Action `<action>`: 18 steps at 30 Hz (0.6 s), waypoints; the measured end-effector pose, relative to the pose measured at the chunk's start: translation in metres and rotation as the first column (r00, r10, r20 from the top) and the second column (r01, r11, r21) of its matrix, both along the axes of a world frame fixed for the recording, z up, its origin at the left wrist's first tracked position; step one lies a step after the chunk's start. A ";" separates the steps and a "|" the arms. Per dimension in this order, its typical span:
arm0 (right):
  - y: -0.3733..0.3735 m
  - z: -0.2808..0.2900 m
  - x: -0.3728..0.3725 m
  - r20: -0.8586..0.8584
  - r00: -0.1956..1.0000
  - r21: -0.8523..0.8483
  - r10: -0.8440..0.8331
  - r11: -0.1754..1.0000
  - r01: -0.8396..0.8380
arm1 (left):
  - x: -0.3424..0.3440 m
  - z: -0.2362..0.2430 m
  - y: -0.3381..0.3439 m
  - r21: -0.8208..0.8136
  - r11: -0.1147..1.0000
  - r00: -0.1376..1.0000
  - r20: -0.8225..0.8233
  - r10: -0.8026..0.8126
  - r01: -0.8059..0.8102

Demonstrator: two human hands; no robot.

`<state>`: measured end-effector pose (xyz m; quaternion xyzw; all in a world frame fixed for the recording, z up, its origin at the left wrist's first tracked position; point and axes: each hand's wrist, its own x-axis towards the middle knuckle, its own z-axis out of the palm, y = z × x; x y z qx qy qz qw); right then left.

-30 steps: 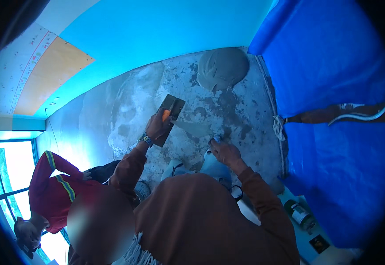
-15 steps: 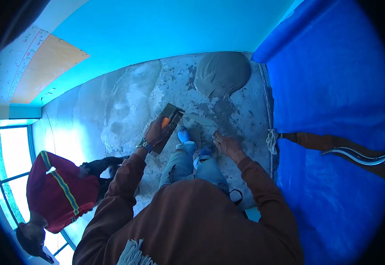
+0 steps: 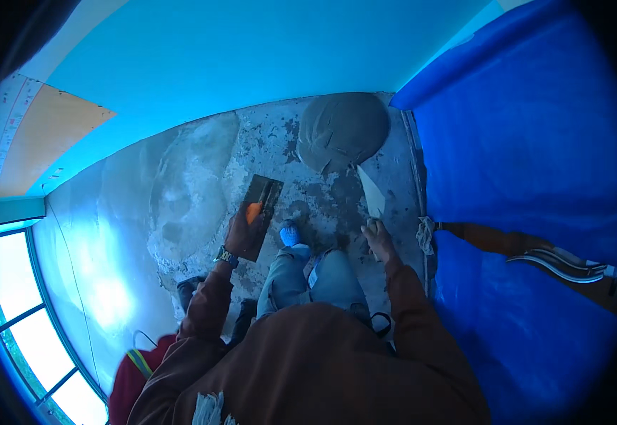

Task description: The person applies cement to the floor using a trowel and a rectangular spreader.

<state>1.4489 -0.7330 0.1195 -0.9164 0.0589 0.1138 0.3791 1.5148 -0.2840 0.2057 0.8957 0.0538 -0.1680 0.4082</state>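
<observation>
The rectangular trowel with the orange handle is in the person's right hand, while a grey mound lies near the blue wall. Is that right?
Wrong side: the head view shows the rectangular trowel in the person's left hand; the right hand holds a pointed trowel. The grey mound does lie near the blue wall.

brown long-sleeved top [image 3: 308, 361] | metallic wristwatch [image 3: 228, 256], left | light-blue trousers [image 3: 341, 280] | bright blue footwear [image 3: 290, 234] | pale fringe [image 3: 208, 409]
</observation>
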 end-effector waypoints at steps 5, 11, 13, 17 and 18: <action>-0.012 -0.016 0.004 -0.561 0.678 0.174 -0.474 0.734 0.657 | 0.038 -0.034 0.005 0.112 0.991 0.991 -0.122 -0.060 0.074; -0.007 0.004 0.058 -0.646 0.667 0.558 -0.371 0.367 0.744 | 0.055 -0.062 0.013 0.143 0.990 0.995 -0.103 -0.007 0.022; -0.007 0.018 0.080 -0.710 0.665 0.608 -0.231 0.274 0.745 | 0.067 -0.044 -0.005 0.099 0.995 0.986 -0.169 0.015 0.002; -0.002 0.018 0.133 -0.754 0.646 0.577 -0.116 0.354 0.736 | 0.099 -0.062 -0.036 0.077 0.996 0.991 -0.115 0.064 -0.056; -0.011 0.019 0.135 -0.719 0.686 0.553 -0.113 0.506 0.662 | 0.123 -0.033 -0.081 0.078 0.991 0.961 -0.248 0.126 -0.110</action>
